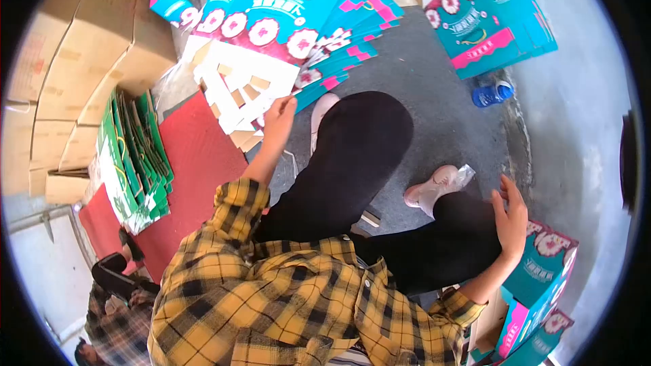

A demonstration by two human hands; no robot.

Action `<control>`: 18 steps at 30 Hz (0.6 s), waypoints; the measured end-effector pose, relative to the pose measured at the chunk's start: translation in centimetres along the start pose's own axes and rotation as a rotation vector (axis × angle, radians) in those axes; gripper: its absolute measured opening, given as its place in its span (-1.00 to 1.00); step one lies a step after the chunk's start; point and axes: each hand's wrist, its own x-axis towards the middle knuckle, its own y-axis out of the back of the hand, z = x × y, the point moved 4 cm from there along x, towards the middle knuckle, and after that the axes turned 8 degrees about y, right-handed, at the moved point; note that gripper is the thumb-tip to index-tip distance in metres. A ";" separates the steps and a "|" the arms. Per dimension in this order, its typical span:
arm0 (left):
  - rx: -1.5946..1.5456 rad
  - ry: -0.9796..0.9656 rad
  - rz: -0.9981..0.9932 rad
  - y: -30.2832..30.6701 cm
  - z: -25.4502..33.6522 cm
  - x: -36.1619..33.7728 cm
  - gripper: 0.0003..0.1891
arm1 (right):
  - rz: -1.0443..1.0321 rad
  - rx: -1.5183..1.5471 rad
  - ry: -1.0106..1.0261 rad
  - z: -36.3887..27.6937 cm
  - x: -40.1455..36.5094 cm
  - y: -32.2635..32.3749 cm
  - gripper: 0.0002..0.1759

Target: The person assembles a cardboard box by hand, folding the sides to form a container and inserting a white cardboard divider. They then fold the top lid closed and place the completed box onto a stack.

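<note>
My left hand (279, 120) has its fingers curled together at the white flap edge of a flat printed carton (271, 17). That carton lies on top of a fanned stack of teal and pink flattened cartons (359, 24), with its white flaps (234, 91) towards me. My right hand (510, 220) is beside my right knee, fingers and thumb apart, holding nothing. Just below it, set-up teal boxes (539, 271) with pink bands stand at my right side.
Brown cardboard boxes (88, 47) are piled at the left. Green folded bags (135, 159) stand on a red mat (193, 156). More teal cartons (478, 17) lean on the right wall, near a blue shoe (491, 93). Another person (122, 312) sits at lower left.
</note>
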 end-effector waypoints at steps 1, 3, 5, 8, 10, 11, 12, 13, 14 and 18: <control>0.034 0.061 0.072 1.6 -3.1 2.1 -0.63 | -0.017 0.001 0.010 0.2 0.0 -0.2 -0.58; -0.077 0.162 0.128 3.3 -4.7 4.0 -0.65 | -0.005 -0.016 -0.020 0.5 0.0 -0.3 -0.59; -0.190 0.259 0.182 4.3 -6.3 5.8 -0.66 | -0.035 -0.018 -0.035 -0.4 0.2 -0.3 -0.60; -0.407 0.487 0.067 2.7 -8.2 7.4 -0.66 | -0.052 -0.030 -0.039 -0.2 0.4 -0.3 -0.59; -0.524 0.513 0.047 1.6 -8.2 7.9 -0.65 | -0.054 -0.004 -0.102 0.5 0.6 -0.7 -0.58; -0.634 0.538 0.014 0.8 -8.5 8.1 -0.64 | -0.058 -0.007 -0.092 0.5 0.7 -0.8 -0.58; -0.712 0.541 0.050 0.3 -7.4 7.7 -0.64 | -0.068 -0.007 -0.087 0.5 0.8 -0.8 -0.57; -0.718 0.539 0.053 0.0 -7.1 7.8 -0.64 | -0.075 -0.007 -0.083 0.4 0.8 -0.8 -0.57; -0.768 0.519 0.045 -0.2 -6.7 7.9 -0.64 | -0.074 -0.009 -0.075 0.3 0.8 -0.7 -0.57; -0.786 0.423 -0.076 0.0 -3.8 9.0 -0.67 | -0.090 -0.044 -0.068 0.6 0.7 -0.8 -0.58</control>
